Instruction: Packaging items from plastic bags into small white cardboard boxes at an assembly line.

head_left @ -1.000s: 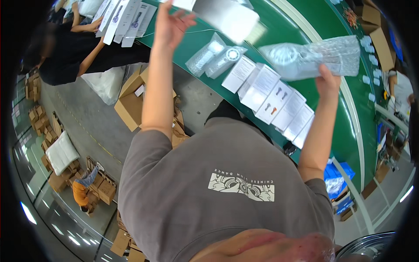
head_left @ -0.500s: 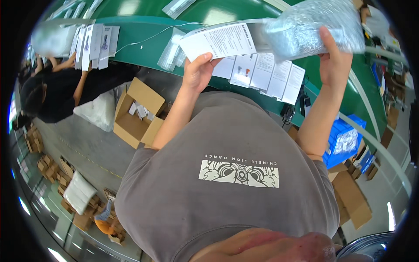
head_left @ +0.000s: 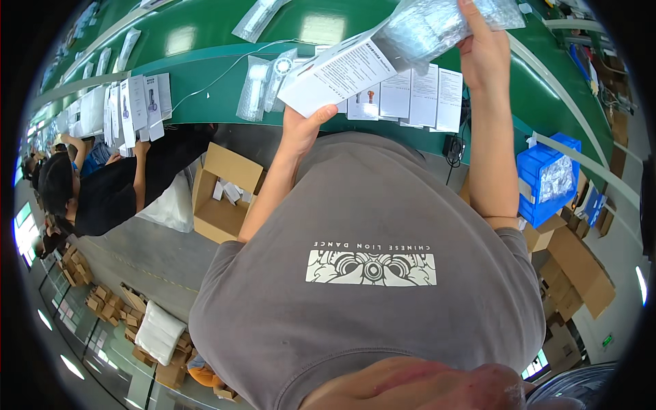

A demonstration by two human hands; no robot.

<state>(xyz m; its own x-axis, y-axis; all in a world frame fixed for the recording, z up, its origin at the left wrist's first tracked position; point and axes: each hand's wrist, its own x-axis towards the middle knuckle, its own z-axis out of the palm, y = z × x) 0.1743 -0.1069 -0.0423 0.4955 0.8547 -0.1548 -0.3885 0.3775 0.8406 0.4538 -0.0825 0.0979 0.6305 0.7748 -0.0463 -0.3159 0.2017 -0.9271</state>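
Observation:
My left hand [head_left: 307, 130] is closed around the lower left end of a white printed carton [head_left: 340, 76], thumb on its front. The carton is tilted, its right end higher. At that right end is a bubble-wrapped package [head_left: 427, 34], which my right hand [head_left: 484, 51] grips by its far end. The package touches the carton's right end; I cannot tell whether its tip is inside. Below them, a row of flat white cartons [head_left: 424, 96] lies along the green table's near edge. Two bubble-wrapped pieces [head_left: 256, 89] lie left of the carton.
An open cardboard box [head_left: 222, 198] with small white pieces stands on the floor at left. A blue crate [head_left: 547, 181] holding bubble-wrapped items is at right. At far left a co-worker [head_left: 102, 191] handles white cartons [head_left: 140, 109]. A thin white cable [head_left: 225, 72] crosses the green table [head_left: 198, 75].
The bubble-wrapped package has moved left, up against the carton's right end. The carton has tilted more steeply. The whole view has shifted a little.

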